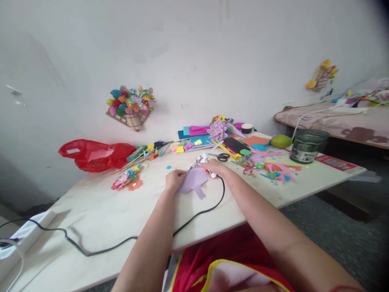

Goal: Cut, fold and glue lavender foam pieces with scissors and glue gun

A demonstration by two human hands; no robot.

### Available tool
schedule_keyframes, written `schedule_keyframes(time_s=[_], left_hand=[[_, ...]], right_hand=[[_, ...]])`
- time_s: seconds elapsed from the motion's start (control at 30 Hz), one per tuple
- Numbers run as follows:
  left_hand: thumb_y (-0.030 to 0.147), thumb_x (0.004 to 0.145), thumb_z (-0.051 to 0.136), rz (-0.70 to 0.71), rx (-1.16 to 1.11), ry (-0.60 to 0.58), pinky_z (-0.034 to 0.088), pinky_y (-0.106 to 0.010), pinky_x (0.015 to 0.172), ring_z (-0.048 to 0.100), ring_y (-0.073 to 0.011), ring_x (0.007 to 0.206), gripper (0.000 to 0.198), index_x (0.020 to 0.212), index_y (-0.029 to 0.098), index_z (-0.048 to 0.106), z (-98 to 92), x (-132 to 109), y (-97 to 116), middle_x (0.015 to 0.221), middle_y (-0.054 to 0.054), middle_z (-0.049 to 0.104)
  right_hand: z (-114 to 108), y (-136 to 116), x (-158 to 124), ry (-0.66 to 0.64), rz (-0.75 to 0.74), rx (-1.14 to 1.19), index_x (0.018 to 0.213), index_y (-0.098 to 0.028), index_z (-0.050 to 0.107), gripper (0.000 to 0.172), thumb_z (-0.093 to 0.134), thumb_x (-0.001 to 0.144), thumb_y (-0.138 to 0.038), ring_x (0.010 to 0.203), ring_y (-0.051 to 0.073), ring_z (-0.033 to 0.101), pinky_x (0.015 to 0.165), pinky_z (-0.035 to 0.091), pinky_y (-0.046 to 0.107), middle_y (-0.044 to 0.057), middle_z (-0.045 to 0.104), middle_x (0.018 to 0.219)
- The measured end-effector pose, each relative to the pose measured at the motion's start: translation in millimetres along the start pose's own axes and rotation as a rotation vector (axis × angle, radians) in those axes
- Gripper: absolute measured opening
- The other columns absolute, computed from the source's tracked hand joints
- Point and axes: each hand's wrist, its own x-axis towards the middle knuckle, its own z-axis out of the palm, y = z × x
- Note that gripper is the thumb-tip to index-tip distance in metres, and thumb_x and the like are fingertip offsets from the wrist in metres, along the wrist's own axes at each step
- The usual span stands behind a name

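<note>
My left hand pinches the left edge of a lavender craft sheet, which has a narrow strip sticking out at its near end. At the sheet's right side, my right hand is closed around a white corded tool that looks like a glue gun. Its black cord curves down and left across the table. Most of the tool is hidden by the fingers. Black-handled scissors lie just beyond my right hand.
Cut-out flowers and a red plastic bag lie left. Coloured scraps, a green jar and a yellow-green fruit-like object are on the right. A purple flower sits at the back. A power strip stands near left.
</note>
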Motion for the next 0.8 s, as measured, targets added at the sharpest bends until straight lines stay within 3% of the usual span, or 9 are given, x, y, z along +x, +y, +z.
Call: schedule_keyframes(time_s=[0.23,0.43,0.57,0.67,0.8], left_hand=[[0.040,0.069,0.055,-0.099,0.169,0.003,0.040,-0.031,0.083,0.059,-0.0194,0.091,0.023,0.083,0.024,0.065,-16.8,-7,12,0.092,-0.002,0.067],[0.033,0.064,0.054,-0.155,0.305,-0.194,0.039,-0.038,0.083,0.053,-0.0263,0.101,0.019,0.078,0.025,0.066,-39.0,-9,7,0.104,-0.005,0.062],[0.030,0.061,0.056,-0.109,0.308,-0.259,0.039,-0.035,0.082,0.053,-0.0249,0.100,0.019,0.075,0.026,0.067,-44.4,-11,7,0.103,-0.003,0.063],[0.028,0.059,0.057,-0.102,0.285,-0.238,0.039,-0.033,0.083,0.055,-0.0220,0.096,0.018,0.075,0.025,0.067,-43.5,-12,9,0.093,-0.002,0.066],[0.028,0.061,0.056,-0.108,0.285,-0.130,0.039,-0.033,0.084,0.056,-0.0217,0.095,0.018,0.074,0.025,0.067,-37.3,-10,8,0.097,-0.002,0.065]], right_hand=[[1,7,11,0.090,0.016,-0.017,0.060,-0.013,0.052,0.039,0.063,0.068,-0.049,0.035,0.009,0.046,0.033,0.036,0.019,-0.001,0.049,0.043],[2,9,15,0.137,0.026,0.019,0.059,-0.013,0.053,0.040,0.063,0.066,-0.051,0.036,0.009,0.046,0.033,0.036,0.019,-0.001,0.050,0.044],[2,8,13,0.146,0.015,0.037,0.060,-0.014,0.052,0.039,0.061,0.069,-0.051,0.035,0.008,0.045,0.032,0.034,0.019,-0.002,0.048,0.043],[2,6,11,0.158,0.012,0.033,0.060,-0.014,0.051,0.038,0.060,0.071,-0.049,0.034,0.008,0.045,0.033,0.034,0.019,-0.002,0.048,0.044],[2,5,12,0.175,0.015,0.025,0.060,-0.014,0.051,0.038,0.060,0.070,-0.050,0.035,0.009,0.045,0.033,0.035,0.019,-0.001,0.049,0.044]])
